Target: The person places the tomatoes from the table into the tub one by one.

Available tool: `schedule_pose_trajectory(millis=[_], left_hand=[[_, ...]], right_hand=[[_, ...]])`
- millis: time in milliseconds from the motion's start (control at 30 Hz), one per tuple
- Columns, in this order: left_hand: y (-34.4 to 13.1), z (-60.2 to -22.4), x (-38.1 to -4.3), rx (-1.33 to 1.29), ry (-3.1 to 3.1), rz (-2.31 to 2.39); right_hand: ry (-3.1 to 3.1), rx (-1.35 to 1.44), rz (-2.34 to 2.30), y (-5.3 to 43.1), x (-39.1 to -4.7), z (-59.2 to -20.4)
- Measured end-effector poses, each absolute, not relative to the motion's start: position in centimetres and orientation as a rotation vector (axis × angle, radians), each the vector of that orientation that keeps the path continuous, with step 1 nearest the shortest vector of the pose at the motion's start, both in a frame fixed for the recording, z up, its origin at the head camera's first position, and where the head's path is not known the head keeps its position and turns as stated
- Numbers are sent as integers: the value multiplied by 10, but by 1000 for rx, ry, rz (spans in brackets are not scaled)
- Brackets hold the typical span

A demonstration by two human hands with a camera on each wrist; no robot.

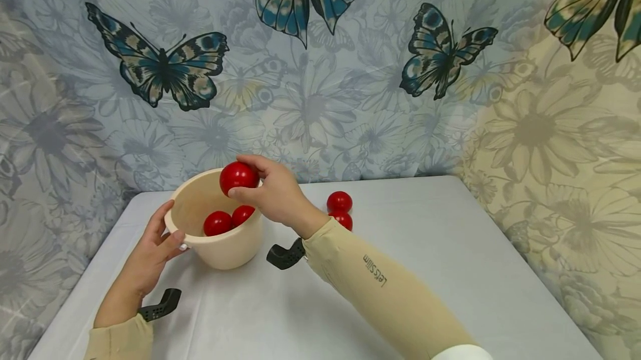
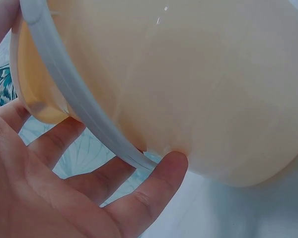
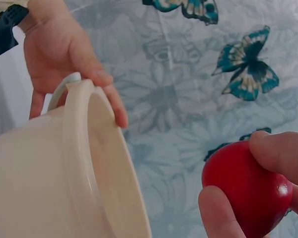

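Observation:
My left hand (image 1: pixel 145 257) grips the near left side of a cream bucket (image 1: pixel 225 254), its thumb and fingers around the rim. A pale carrying handle (image 2: pixel 89 106) lies along the bucket's side by those fingers in the left wrist view. Over the bucket's far right rim, my right hand (image 1: pixel 280 193) holds a shiny red ball (image 1: pixel 239 178) between thumb and fingers. Inside the bucket are a red ball (image 1: pixel 217 223) and, beside it, another red ball (image 1: pixel 243 215). The bucket leans slightly on the table.
Right of the bucket on the white table (image 1: pixel 425 248), a red ball (image 1: pixel 339 202) sits behind a second red ball (image 1: pixel 343 220), which my right forearm partly covers. A butterfly-print cloth (image 1: pixel 310 109) hangs behind the table. Black camera mounts stick out from both wrists.

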State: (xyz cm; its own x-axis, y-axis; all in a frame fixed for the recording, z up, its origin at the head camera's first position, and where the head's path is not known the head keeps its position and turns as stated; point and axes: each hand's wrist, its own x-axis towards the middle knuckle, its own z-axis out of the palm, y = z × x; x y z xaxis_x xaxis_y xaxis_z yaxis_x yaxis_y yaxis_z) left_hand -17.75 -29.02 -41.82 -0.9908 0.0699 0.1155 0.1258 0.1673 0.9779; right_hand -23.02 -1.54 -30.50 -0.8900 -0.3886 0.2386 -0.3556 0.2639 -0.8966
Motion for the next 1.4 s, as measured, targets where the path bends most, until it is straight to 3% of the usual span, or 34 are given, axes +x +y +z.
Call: schedule_pose_trajectory(millis=[967,1400], left_hand=[[-292,-419,-179,-236,-2353,-1996],[-291,-420,-177,-259,-2331,-2028]], right_hand=[[2534,-626,-1704,2,-243,-316],[2554,-541,-1765,75,-217,-358]])
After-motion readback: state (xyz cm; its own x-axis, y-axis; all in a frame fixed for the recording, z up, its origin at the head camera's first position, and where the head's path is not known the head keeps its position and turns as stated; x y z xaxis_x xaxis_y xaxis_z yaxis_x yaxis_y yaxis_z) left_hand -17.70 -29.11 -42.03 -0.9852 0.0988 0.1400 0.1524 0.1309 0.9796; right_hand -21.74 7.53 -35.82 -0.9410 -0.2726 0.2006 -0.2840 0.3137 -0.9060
